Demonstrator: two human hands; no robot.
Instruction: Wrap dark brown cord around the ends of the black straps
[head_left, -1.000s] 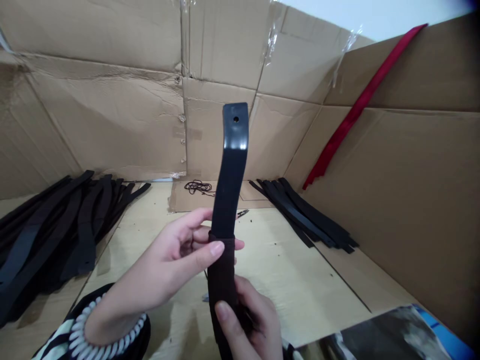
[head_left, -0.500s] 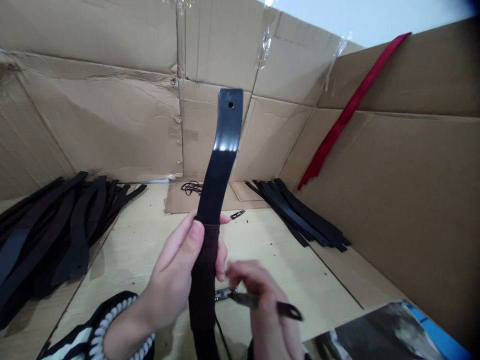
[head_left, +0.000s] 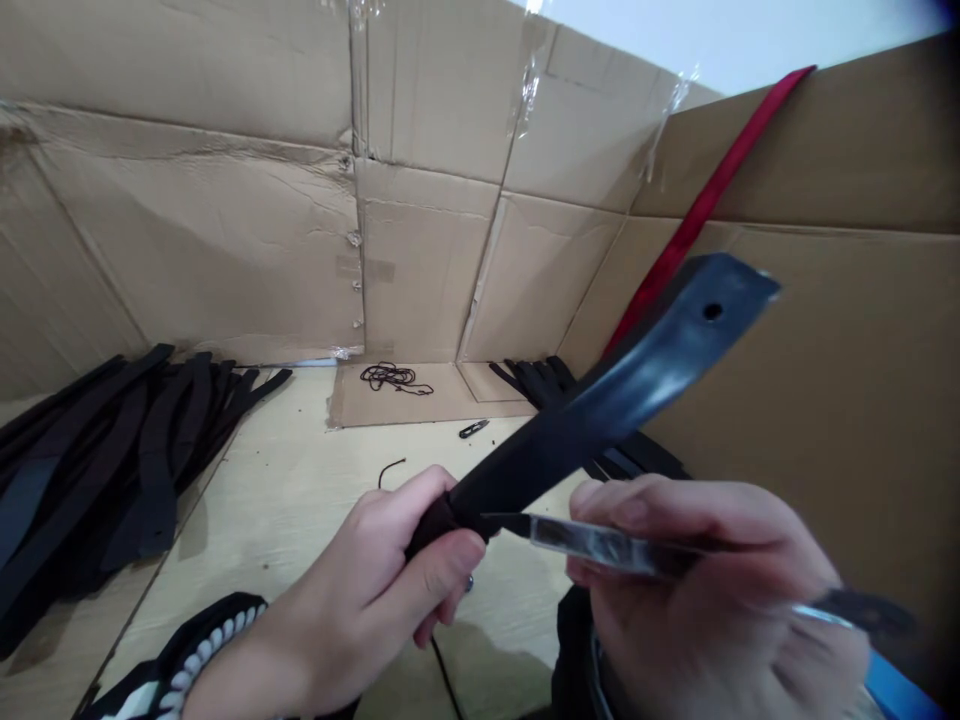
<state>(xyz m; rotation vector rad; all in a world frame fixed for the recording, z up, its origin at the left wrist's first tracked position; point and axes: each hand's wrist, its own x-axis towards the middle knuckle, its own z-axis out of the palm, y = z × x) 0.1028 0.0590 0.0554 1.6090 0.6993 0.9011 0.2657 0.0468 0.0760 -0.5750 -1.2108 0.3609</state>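
A black strap [head_left: 600,420] slants up to the right in front of me, its bent, glossy end pierced by one small hole. My left hand [head_left: 382,580] is closed around its lower part, where a dark fabric sleeve [head_left: 433,522] begins. In my right hand [head_left: 720,590] is a slim pointed tool [head_left: 592,545] with a shiny middle and a dark rear end; its exact kind I cannot make out. The tool's dark tip lies at the strap, just beside my left thumb. Whether it touches the strap I cannot tell.
Dark strips lie piled at the left [head_left: 142,450], with more strips [head_left: 551,380] behind the strap at the right. A tangled cord [head_left: 394,377] and small thread snips [head_left: 473,429] lie near the back. Cardboard walls [head_left: 427,260] enclose the table; a red ribbon [head_left: 705,200] hangs at the right.
The strap has swung from near upright to a rightward slant, its end closer to me. My right hand has risen to the right, bringing the pointed tool up to the strap.
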